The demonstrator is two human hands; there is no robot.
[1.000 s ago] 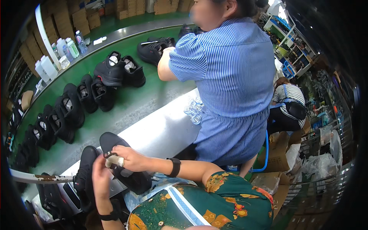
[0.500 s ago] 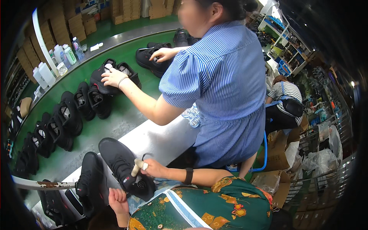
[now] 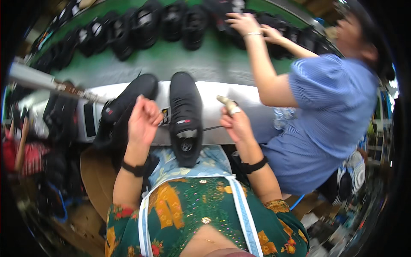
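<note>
A black lace-up sneaker (image 3: pixel 185 113) lies toe-away on the bench edge, its heel over my apron, between my hands. My right hand (image 3: pixel 236 124) is to its right, with pale finger covers on. Its lower fingers are curled, and a thin black cord (image 3: pixel 212 128) runs to them from the shoe's side. My left hand (image 3: pixel 146 119) is raised left of the shoe with its fingers curled in; whatever may be in them is hidden. Beside and partly behind it leans another black sneaker (image 3: pixel 124 103).
Beyond the metal ledge (image 3: pixel 239 94), a green work surface (image 3: pixel 171 58) carries a row of black shoes (image 3: pixel 145 28). A co-worker in a blue striped dress (image 3: pixel 317 124) stands close on the right, hands at the far shoes. A metal rail (image 3: pixel 64 87) crosses at left.
My view has swung right and down, so the scene has shifted. My right hand has left the sneaker's tongue area and is out to its right. My left hand has risen beside the shoe.
</note>
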